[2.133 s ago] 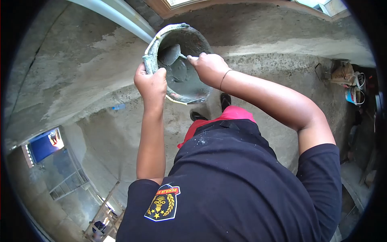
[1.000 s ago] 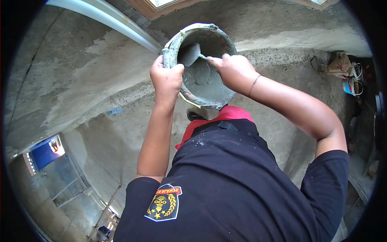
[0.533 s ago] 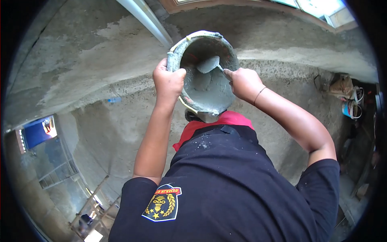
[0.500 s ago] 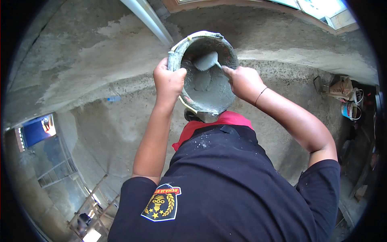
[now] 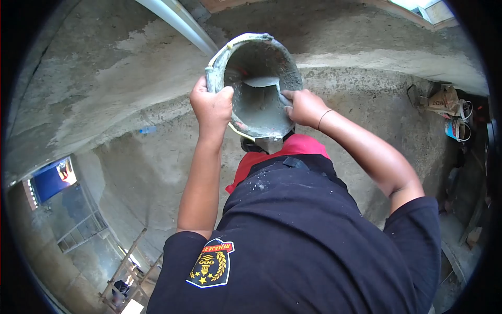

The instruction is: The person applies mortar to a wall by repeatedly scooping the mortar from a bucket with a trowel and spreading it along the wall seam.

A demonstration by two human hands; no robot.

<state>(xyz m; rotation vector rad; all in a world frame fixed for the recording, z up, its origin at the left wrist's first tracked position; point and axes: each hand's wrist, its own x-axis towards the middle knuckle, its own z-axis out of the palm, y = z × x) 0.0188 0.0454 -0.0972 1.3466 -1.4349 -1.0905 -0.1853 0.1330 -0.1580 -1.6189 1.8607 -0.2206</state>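
Note:
A mortar-crusted bucket (image 5: 293, 57) is held out before me, tilted so that its mouth faces my head. My left hand (image 5: 212, 104) is closed round its left rim, thumb on the near side. Wet grey mortar (image 5: 261, 116) lies in the lower part of the inside. My right hand (image 5: 306, 108) is closed on the handle of a trowel (image 5: 261, 82), at the bucket's right edge. The trowel's blade is inside the bucket, with its edge seen above the mortar; most of the handle is hidden by my fingers.
A pale pipe (image 5: 183, 23) runs along the wall at upper left. A small blue-labelled bottle (image 5: 148, 130) lies by the wall foot. A cement bag (image 5: 443, 100) and a white pail (image 5: 456, 129) stand at right. Wooden scaffolding (image 5: 125, 267) is at lower left.
The trowel's blade has turned from showing its flat face to nearly edge-on inside the bucket. Both hands and the bucket appear slightly further up and left in view.

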